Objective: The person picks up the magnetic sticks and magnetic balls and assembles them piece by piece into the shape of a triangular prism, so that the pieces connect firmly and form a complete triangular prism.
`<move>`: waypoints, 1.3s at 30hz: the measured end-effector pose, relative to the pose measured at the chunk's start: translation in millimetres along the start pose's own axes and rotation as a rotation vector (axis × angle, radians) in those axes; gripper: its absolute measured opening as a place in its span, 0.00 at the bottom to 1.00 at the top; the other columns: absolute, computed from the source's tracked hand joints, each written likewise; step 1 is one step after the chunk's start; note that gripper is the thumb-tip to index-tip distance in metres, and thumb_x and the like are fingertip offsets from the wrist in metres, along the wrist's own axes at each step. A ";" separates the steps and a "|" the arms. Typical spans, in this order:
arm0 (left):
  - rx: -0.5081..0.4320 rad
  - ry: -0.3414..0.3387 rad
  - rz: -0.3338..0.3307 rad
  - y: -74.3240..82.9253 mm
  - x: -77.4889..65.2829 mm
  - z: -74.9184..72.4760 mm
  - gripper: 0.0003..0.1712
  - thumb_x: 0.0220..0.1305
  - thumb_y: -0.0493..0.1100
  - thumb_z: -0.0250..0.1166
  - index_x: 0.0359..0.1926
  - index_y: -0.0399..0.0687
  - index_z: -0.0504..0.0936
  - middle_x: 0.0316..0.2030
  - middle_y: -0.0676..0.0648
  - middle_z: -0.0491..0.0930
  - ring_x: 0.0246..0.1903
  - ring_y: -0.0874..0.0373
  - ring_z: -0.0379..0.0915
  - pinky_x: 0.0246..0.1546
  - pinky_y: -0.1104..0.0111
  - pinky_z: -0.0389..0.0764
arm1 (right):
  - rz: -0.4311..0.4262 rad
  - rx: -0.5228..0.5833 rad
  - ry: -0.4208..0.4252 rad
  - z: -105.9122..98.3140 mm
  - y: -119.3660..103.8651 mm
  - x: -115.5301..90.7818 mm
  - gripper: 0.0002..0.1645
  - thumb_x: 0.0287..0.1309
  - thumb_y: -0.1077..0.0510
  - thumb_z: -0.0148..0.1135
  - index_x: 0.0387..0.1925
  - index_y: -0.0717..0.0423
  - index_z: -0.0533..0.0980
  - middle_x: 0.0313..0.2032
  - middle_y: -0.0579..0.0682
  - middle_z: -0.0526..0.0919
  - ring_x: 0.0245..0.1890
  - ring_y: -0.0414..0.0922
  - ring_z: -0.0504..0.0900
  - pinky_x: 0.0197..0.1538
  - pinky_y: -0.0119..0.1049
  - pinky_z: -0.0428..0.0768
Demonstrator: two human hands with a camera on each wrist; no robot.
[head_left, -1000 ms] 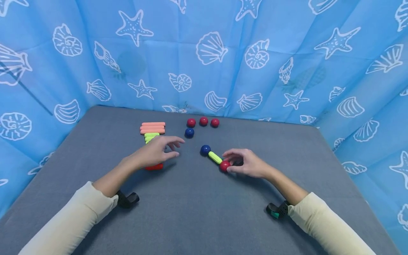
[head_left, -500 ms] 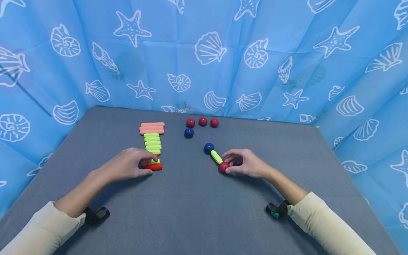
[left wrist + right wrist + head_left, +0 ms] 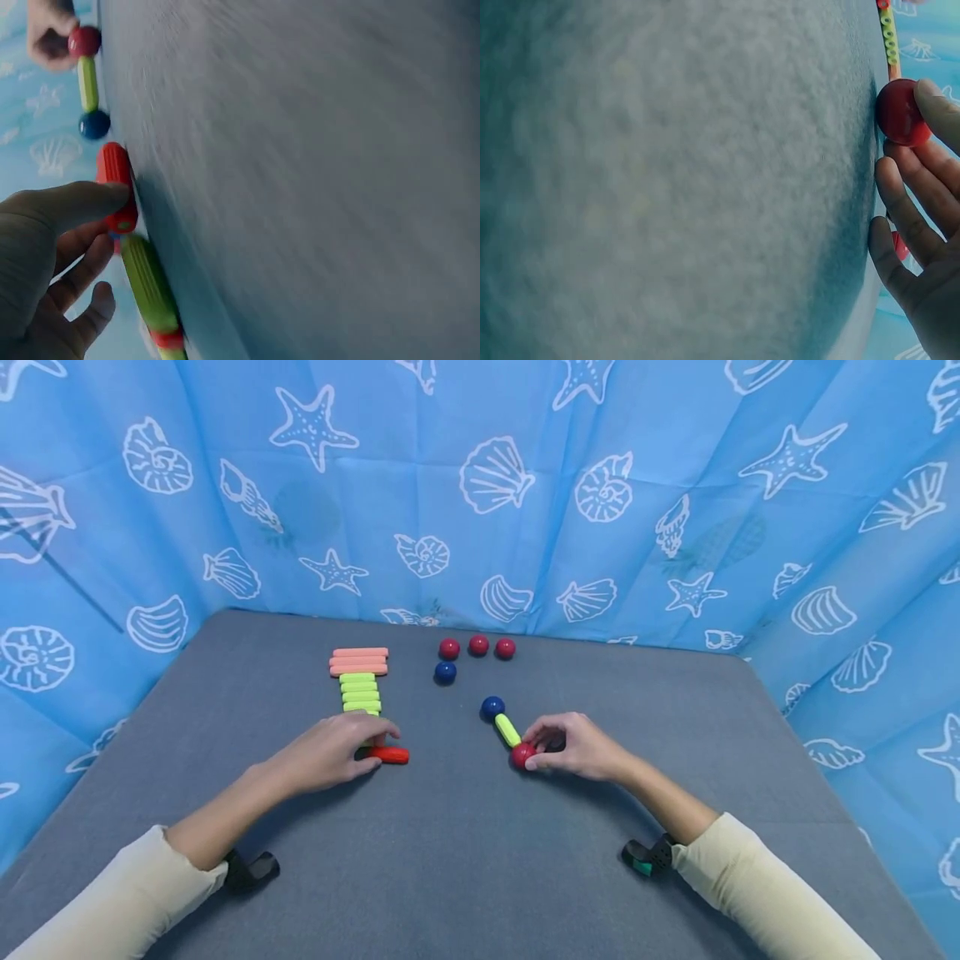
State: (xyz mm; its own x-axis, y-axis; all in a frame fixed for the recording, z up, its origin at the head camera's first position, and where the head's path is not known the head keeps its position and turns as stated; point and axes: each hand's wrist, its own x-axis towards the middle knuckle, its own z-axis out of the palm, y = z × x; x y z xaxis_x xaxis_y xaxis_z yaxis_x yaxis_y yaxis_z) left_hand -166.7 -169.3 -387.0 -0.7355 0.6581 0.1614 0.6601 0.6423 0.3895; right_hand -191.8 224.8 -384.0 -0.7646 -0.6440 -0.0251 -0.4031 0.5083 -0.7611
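My left hand (image 3: 337,752) pinches a short red rod (image 3: 392,756) between thumb and fingers, low over the table at the near end of a row of rods. In the left wrist view, the thumb presses the ridged side of that rod. My right hand (image 3: 583,748) holds a glossy red ball (image 3: 522,756) by thumb and fingertips. A yellow-green rod (image 3: 507,730) runs from this ball to a blue ball (image 3: 492,707), the three forming one slanted line on the table. In the right wrist view, the red ball (image 3: 902,112) lies against the fingertips.
Beyond the left hand lie several yellow-green rods (image 3: 360,686), with salmon-coloured rods (image 3: 358,662) behind them. Three red balls (image 3: 478,646) and another blue ball (image 3: 446,672) rest near the back edge. A blue shell-patterned curtain (image 3: 540,527) surrounds the grey table (image 3: 480,860).
My left hand came back from the middle to the rod row, gripped the red rod and shifted it rightward. The right hand's joined piece swung slightly, its red ball moving a little left.
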 end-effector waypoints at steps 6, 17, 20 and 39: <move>-0.061 -0.041 0.027 19.6 32.4 13.4 0.25 0.58 0.38 0.74 0.57 0.47 0.79 0.39 0.54 0.80 0.41 0.59 0.74 0.48 0.61 0.79 | 0.005 0.005 0.001 2.5 -0.6 0.8 0.19 0.56 0.55 0.73 0.48 0.58 0.80 0.42 0.50 0.85 0.43 0.46 0.82 0.50 0.49 0.80; -0.347 -0.094 0.012 43.4 87.2 36.6 0.24 0.61 0.37 0.71 0.57 0.46 0.76 0.41 0.55 0.80 0.42 0.61 0.75 0.47 0.66 0.79 | -0.008 -0.021 0.012 6.2 -2.4 0.6 0.18 0.56 0.55 0.73 0.47 0.56 0.81 0.41 0.48 0.85 0.40 0.45 0.81 0.48 0.45 0.81; -0.376 -0.101 0.033 49.6 94.0 40.1 0.24 0.61 0.36 0.71 0.57 0.46 0.76 0.41 0.54 0.80 0.42 0.61 0.75 0.48 0.65 0.79 | -0.023 -0.028 0.018 6.4 -2.3 0.6 0.17 0.56 0.55 0.73 0.46 0.56 0.81 0.40 0.48 0.85 0.39 0.44 0.81 0.48 0.44 0.82; -0.358 0.020 -0.009 15.5 46.8 9.6 0.24 0.59 0.35 0.72 0.57 0.42 0.79 0.43 0.47 0.83 0.43 0.58 0.78 0.47 0.60 0.81 | 0.008 -0.019 0.009 3.8 -4.8 0.2 0.17 0.55 0.56 0.74 0.45 0.56 0.81 0.39 0.48 0.84 0.39 0.44 0.81 0.45 0.37 0.81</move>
State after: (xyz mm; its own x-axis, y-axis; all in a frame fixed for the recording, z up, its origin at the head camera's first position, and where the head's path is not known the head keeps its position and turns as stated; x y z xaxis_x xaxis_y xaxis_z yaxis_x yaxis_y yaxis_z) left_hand -189.4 -124.8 -382.1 -0.7464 0.6426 0.1730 0.5608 0.4674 0.6834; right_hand -188.0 220.1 -382.8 -0.7725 -0.6345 -0.0257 -0.4058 0.5243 -0.7487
